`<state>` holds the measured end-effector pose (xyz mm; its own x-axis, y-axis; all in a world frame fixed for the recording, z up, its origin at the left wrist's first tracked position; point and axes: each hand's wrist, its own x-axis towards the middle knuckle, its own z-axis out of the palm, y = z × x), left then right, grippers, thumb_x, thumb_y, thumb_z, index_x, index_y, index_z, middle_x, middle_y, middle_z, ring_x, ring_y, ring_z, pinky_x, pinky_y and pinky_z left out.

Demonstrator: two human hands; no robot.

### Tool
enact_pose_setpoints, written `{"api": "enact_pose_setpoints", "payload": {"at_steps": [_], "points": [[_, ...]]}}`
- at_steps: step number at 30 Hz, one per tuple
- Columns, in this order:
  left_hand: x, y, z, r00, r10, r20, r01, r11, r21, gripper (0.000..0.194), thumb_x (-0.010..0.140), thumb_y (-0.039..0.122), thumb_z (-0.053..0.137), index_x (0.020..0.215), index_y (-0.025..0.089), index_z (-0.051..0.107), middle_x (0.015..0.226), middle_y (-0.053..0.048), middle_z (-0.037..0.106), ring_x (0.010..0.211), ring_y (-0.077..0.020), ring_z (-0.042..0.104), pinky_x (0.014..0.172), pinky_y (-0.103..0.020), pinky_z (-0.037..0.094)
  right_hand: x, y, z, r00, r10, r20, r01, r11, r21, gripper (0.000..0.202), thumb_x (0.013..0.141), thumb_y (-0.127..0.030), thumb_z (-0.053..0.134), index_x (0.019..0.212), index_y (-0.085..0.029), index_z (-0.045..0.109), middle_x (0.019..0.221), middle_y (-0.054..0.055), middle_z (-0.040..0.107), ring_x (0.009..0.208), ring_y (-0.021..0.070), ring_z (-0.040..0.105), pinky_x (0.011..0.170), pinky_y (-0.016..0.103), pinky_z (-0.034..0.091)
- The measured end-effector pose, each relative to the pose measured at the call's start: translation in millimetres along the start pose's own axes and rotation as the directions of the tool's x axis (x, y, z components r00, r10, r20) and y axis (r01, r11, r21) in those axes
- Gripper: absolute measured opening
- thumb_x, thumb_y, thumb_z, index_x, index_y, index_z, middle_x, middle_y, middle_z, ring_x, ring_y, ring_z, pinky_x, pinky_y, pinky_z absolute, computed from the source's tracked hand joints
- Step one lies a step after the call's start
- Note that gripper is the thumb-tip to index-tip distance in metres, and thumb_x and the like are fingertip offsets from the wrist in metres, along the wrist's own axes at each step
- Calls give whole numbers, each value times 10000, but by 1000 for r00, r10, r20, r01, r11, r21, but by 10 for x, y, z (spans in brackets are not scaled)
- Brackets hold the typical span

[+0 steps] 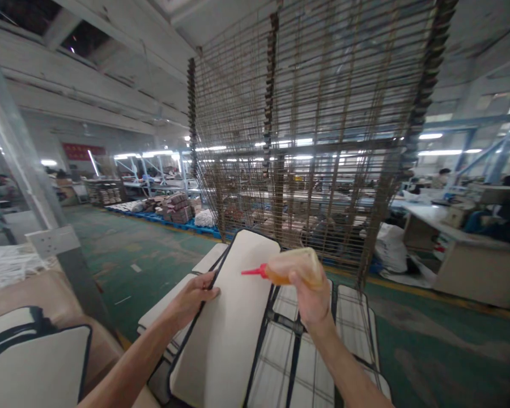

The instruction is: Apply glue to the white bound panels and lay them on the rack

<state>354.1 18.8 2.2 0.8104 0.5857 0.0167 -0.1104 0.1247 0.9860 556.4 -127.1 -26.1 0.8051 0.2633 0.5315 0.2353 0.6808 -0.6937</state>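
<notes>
My left hand (198, 297) grips the left edge of a long cream panel (233, 306) with dark edging and rounded corners, its thumb on the upper face. In my right hand (312, 297) is a translucent squeeze bottle (295, 265) with amber liquid inside, tipped on its side. Its thin red nozzle (255, 271) points left, over the upper part of the panel. Whether the tip touches the surface I cannot tell. Beneath the panel, more cream panels (274, 351) lie in rows on a wire rack.
A tall hinged stack of wire racks (314, 136) rises right behind the panels. At left, more edged panels (38, 368) lie beside a metal post (34, 153). A workbench (463, 249) stands at right. Blue pallets (199, 226) with piled goods sit on the green floor.
</notes>
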Motion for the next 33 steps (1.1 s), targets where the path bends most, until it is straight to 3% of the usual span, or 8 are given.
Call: {"api": "enact_pose_setpoints", "payload": {"at_steps": [3,8,14,20,24,27,30,33], "points": [[20,-41,77,1000,9,22,-9,1000,-5,412,602,216,765,1008,172,711,870,-79,733,715,-235,676,633,-286,515,83,-4,15,1000,2,2,-2,1000,-14,487,503,-294,853,925,-174,642,809,1,693,716,176,618,724,323,519],[50,12,77,998,30,-52,-30,1000,5,437,582,187,778,1014,169,711,899,-76,734,793,-243,677,643,-263,511,-181,-76,-154,963,139,232,-133,990,-41,502,512,-268,846,968,-175,658,821,21,710,710,201,642,660,324,542],[73,67,215,1000,-3,-3,3,1000,12,431,592,219,793,1012,163,715,905,-78,738,792,-240,674,677,-271,512,113,-42,-343,1000,25,-7,-24,999,33,474,565,-308,829,979,-176,639,848,14,700,749,182,627,753,340,518],[228,-39,186,995,15,-99,-18,999,-28,407,531,187,813,925,138,724,853,-71,744,748,-213,672,645,-238,500,-236,9,-663,943,235,236,-250,968,37,550,510,-256,851,1021,-192,661,860,45,725,733,231,668,674,362,555],[353,-115,169,999,-10,-42,9,1000,-24,382,575,181,781,948,135,712,876,-65,744,775,-194,669,687,-229,497,-15,5,-656,961,265,-78,-242,943,229,440,509,-276,854,907,-199,683,828,19,723,778,202,663,789,357,536],[492,-208,163,999,-36,6,36,999,-28,347,594,142,740,940,129,708,874,-62,741,844,-191,663,734,-217,489,266,19,-636,945,255,-206,-192,940,283,377,500,-294,852,827,-206,686,804,-6,716,791,177,658,809,329,529],[695,-410,43,994,-94,-61,91,995,-49,323,565,103,688,887,128,706,791,-44,736,783,-183,666,692,-210,490,323,68,-742,924,284,-258,-208,936,284,348,509,-294,849,807,-201,695,787,-3,719,767,173,664,746,301,551],[952,-753,-189,969,-177,-172,167,984,-68,290,588,152,616,864,124,699,693,-35,712,707,-201,661,620,-239,495,219,146,-983,862,365,-353,-260,914,311,410,484,-281,865,851,-204,699,816,-12,723,777,156,667,719,244,558]]}}
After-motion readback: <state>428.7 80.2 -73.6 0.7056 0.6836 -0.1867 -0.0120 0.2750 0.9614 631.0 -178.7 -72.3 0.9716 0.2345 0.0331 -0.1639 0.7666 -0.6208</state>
